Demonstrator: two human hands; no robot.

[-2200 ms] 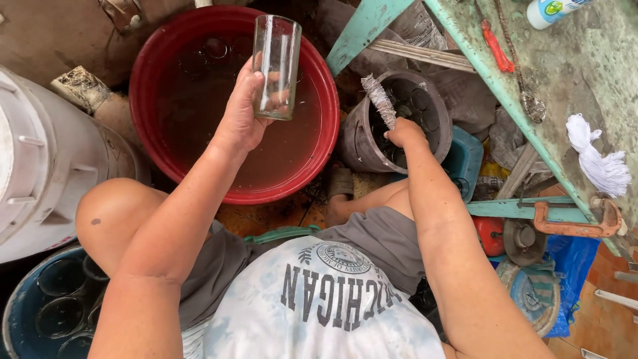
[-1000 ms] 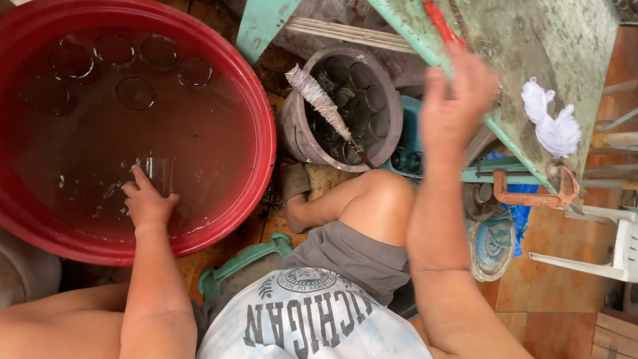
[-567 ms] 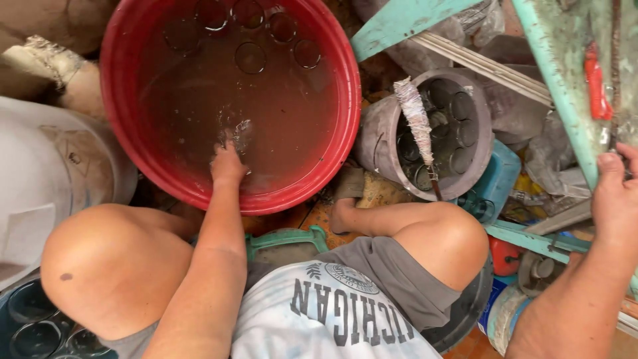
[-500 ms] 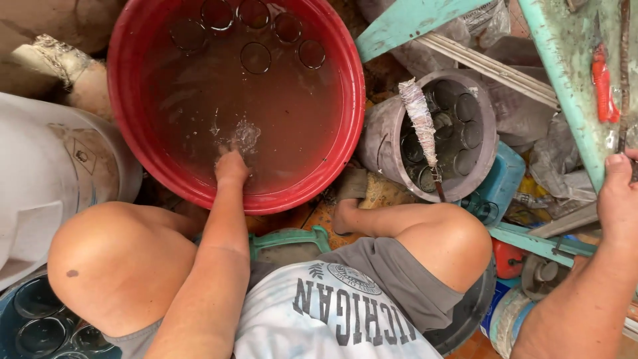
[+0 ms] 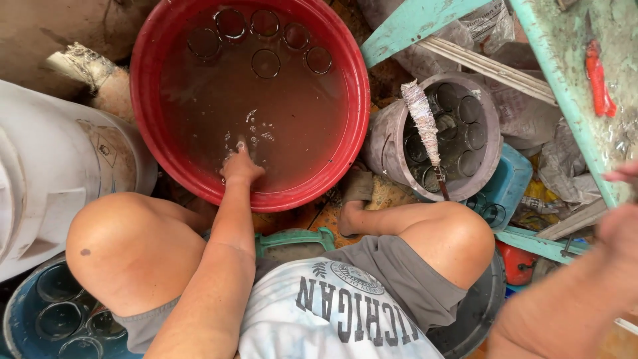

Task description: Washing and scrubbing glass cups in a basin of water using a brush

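My left hand [image 5: 240, 166] reaches into the murky brown water of a big red basin [image 5: 353, 86], its fingertips under the surface among small bubbles. Whether it grips a glass under the water is hidden. Several clear glasses [image 5: 266, 63] stand sunk at the far side of the basin. My right hand [image 5: 621, 223] is blurred at the right edge, next to the rim of a pale green table [image 5: 565, 86]; nothing shows in it. A grey bucket [image 5: 389, 146] between the hands holds more glasses and a wrapped brush [image 5: 425, 126].
A white drum [image 5: 46, 166] stands at the left, and a blue tub [image 5: 16, 319] with glasses sits at the lower left. A red-handled tool [image 5: 596, 76] lies on the table. A green stool [image 5: 292, 237] is under me; clutter and a blue container [image 5: 512, 183] fill the right.
My left hand brought a raised glass down into the basin water and stays dipped there. My right hand left the brush in the grey bucket and moved to the table edge.
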